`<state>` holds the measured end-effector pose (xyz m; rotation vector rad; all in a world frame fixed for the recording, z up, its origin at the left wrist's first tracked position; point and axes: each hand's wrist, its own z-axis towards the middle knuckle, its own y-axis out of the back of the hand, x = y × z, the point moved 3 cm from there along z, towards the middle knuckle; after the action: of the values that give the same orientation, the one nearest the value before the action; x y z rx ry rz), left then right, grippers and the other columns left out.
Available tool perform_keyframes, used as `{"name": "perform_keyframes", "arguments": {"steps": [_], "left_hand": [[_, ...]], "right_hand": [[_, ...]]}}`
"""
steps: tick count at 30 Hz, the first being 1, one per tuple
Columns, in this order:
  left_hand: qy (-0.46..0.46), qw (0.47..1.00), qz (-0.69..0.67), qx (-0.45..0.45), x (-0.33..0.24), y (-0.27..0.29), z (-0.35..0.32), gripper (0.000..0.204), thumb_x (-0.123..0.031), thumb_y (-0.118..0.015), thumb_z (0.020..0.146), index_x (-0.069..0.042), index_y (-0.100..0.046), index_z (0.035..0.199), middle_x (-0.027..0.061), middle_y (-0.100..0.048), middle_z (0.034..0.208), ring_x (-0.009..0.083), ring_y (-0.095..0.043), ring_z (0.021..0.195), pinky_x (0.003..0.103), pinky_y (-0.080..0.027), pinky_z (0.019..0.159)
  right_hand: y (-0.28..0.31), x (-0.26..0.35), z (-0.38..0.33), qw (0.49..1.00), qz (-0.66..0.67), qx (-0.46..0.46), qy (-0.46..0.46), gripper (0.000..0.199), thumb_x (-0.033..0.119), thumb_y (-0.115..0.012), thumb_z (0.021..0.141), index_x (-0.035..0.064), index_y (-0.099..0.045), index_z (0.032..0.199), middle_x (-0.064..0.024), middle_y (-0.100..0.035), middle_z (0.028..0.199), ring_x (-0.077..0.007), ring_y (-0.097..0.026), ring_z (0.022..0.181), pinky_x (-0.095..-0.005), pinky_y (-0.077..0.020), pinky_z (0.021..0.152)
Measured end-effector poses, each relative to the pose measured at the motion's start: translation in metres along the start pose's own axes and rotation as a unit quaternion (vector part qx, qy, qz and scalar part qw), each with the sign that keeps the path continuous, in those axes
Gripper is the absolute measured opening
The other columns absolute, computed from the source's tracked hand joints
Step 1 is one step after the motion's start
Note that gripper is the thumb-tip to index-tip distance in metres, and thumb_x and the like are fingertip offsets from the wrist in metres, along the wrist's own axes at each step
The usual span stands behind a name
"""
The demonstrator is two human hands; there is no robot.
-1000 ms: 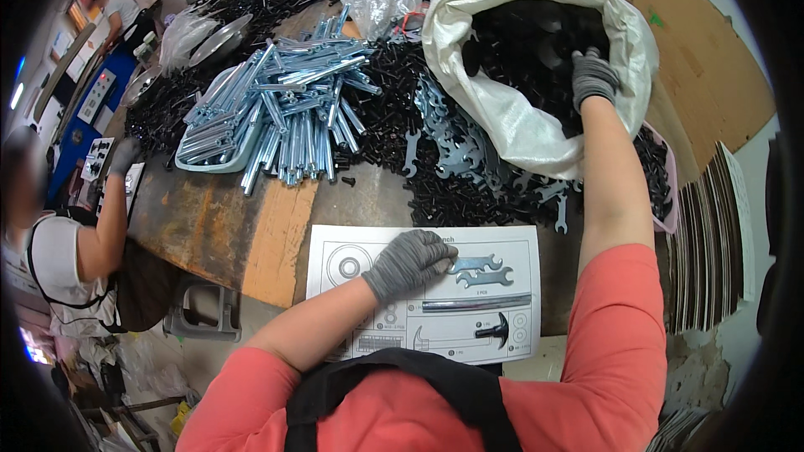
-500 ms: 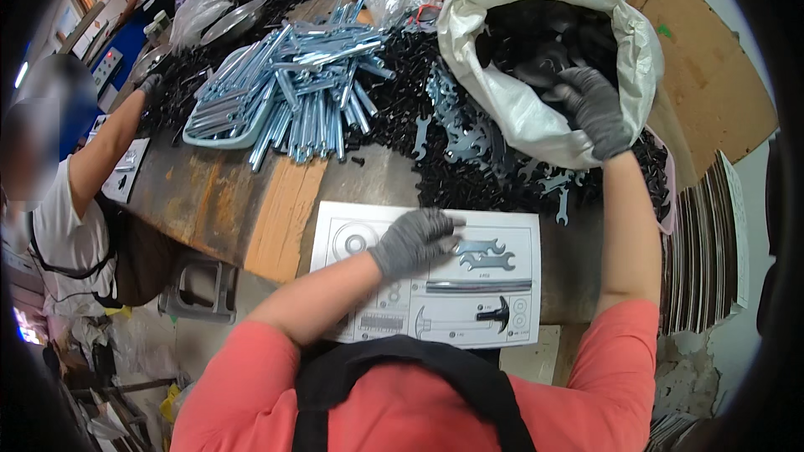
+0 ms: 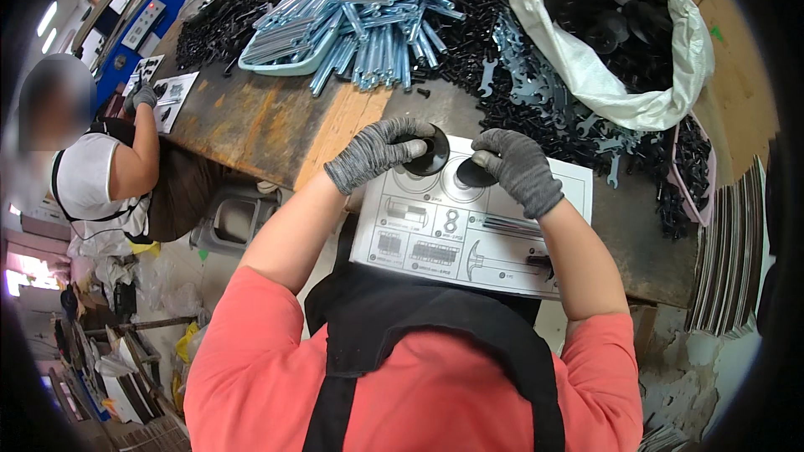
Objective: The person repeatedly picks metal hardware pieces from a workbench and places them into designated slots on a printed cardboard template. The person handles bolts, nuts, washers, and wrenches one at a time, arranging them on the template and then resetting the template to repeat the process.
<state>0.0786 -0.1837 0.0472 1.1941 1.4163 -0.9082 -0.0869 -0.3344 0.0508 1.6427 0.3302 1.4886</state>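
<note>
My left hand (image 3: 378, 155), in a grey knit glove, pinches a shiny black disc (image 3: 435, 156) at the upper left of a white printed card (image 3: 366, 238). Above the card's printed circles, my right hand (image 3: 523, 169), gloved alike, grips the edge of another black disc (image 3: 474, 174). The card carries line drawings of parts in boxes. Lying on its right side are a few silver rods (image 3: 512, 225) and a black T-shaped part (image 3: 539, 262), both partly hidden by my right forearm.
Zinc-coloured rods (image 3: 381, 29) are heaped in and around a pale blue tray (image 3: 251, 64). Flat wrenches (image 3: 523, 75) lie among black bolts (image 3: 477, 113). A white woven sack (image 3: 699, 75) holds black discs; a pink bin (image 3: 705, 201) stands below it. A co-worker (image 3: 109, 172) works at left.
My right hand has come out of the sack to the card with a black disc. My left hand now holds one too. The view has shifted, and the co-worker's arm has drawn back.
</note>
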Motion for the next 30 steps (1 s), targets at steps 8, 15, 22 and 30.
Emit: {"name": "perform_keyframes", "arguments": {"steps": [8, 15, 22, 30], "left_hand": [[-0.135, 0.88, 0.449, -0.079, 0.016, 0.012, -0.015, 0.04, -0.028, -0.069, 0.075, -0.006, -0.062, 0.109, 0.0167, -0.054, 0.112, 0.0317, -0.053, 0.103, 0.038, -0.044, 0.089], [-0.121, 0.842, 0.522, -0.062, 0.023, -0.003, -0.011, 0.04, -0.025, -0.067, 0.075, -0.008, -0.058, 0.11, 0.0143, -0.058, 0.095, 0.0308, -0.056, 0.089, 0.038, -0.046, 0.079], [-0.117, 0.842, 0.521, -0.072, 0.024, -0.013, -0.001, 0.036, -0.026, -0.067, 0.075, -0.008, -0.058, 0.104, 0.0125, -0.06, 0.089, 0.0295, -0.058, 0.083, 0.038, -0.047, 0.075], [-0.119, 0.838, 0.529, -0.068, 0.021, -0.017, -0.002, 0.034, -0.03, -0.066, 0.076, -0.009, -0.059, 0.102, 0.0099, -0.061, 0.088, 0.0278, -0.059, 0.082, 0.037, -0.047, 0.074]], "right_hand": [[-0.033, -0.012, 0.025, 0.993, -0.047, 0.087, -0.06, 0.03, 0.029, -0.058, 0.08, 0.0058, -0.063, 0.099, -0.017, -0.063, 0.095, -0.0298, -0.06, 0.089, -0.0385, -0.0462, 0.08], [-0.02, 0.003, 0.01, 0.992, -0.04, 0.119, -0.006, 0.03, 0.02, -0.064, 0.077, 0.0054, -0.062, 0.103, -0.0153, -0.063, 0.091, -0.0294, -0.061, 0.087, -0.0353, -0.0482, 0.079], [-0.04, 0.015, -0.023, 0.919, -0.347, 0.168, 0.077, 0.019, 0.024, -0.056, 0.081, 0.009, -0.063, 0.091, -0.0125, -0.06, 0.097, -0.0264, -0.063, 0.079, -0.039, -0.0522, 0.065], [-0.035, 0.01, -0.017, 0.977, -0.2, 0.058, 0.055, 0.031, 0.024, -0.062, 0.078, 0.0083, -0.055, 0.104, -0.0129, -0.058, 0.094, -0.0294, -0.059, 0.084, -0.0386, -0.0488, 0.072]]}}
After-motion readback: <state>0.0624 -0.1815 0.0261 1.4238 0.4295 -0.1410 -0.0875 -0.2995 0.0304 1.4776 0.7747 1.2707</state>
